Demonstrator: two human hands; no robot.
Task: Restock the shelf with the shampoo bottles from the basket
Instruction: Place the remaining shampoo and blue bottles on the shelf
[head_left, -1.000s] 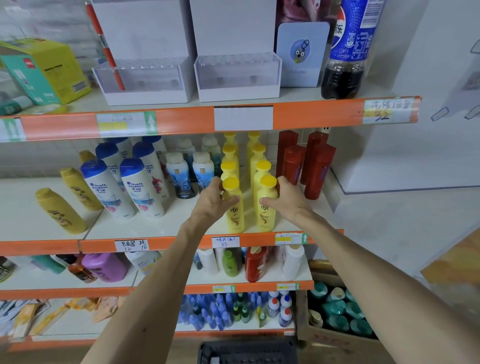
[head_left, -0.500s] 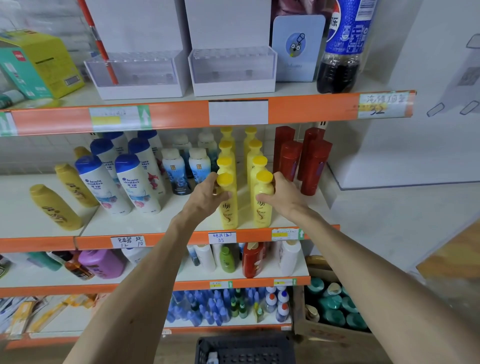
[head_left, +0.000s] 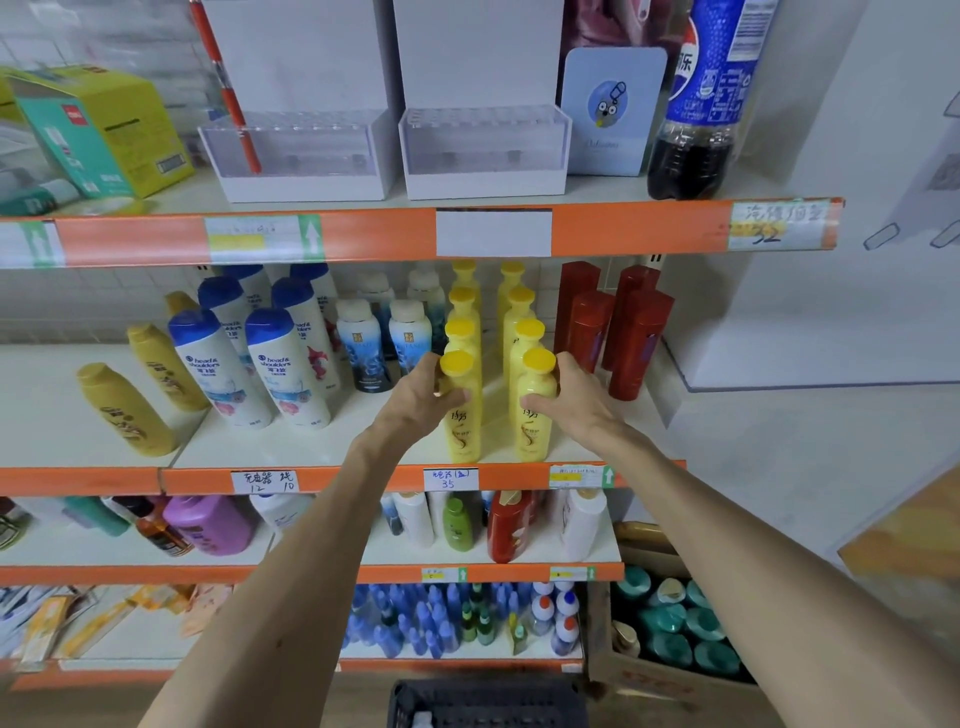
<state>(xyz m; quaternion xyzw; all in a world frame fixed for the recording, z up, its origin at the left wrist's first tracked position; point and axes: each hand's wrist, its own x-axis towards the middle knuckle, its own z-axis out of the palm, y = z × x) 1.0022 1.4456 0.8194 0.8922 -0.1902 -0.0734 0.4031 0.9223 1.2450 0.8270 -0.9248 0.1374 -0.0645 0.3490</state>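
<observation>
Two yellow shampoo bottles head twin rows on the middle shelf of a shop rack, each gripped by a person reaching in with bare arms. The left hand wraps the front-left yellow shampoo bottle just under its cap, with the thumb across the front and the fingers curled out of sight behind. The right hand clasps the front-right yellow shampoo bottle the same way, its fingers also hidden by the bottle. Both bottles stand upright, a narrow gap between them, their bases by the orange front lip above a handwritten price tag reading 35. Behind each, three more yellow-capped bottles line up toward the back, the rearmost partly cut off by the shelf above.

Just right of the rows stand four tall red bottles. To the left are small blue-and-white bottles, then blue-capped Head & Shoulders bottles and mustard-coloured bottles. The top shelf carries two white display boxes, a cola bottle whose top runs out of view, and a green-and-yellow carton. The lower shelves hold mixed toiletries too small to name.

A dark basket sits at floor level below the arms, sliced by the bottom edge, so its contents are hard to make out. A cardboard box of teal-capped bottles stands to its right.
</observation>
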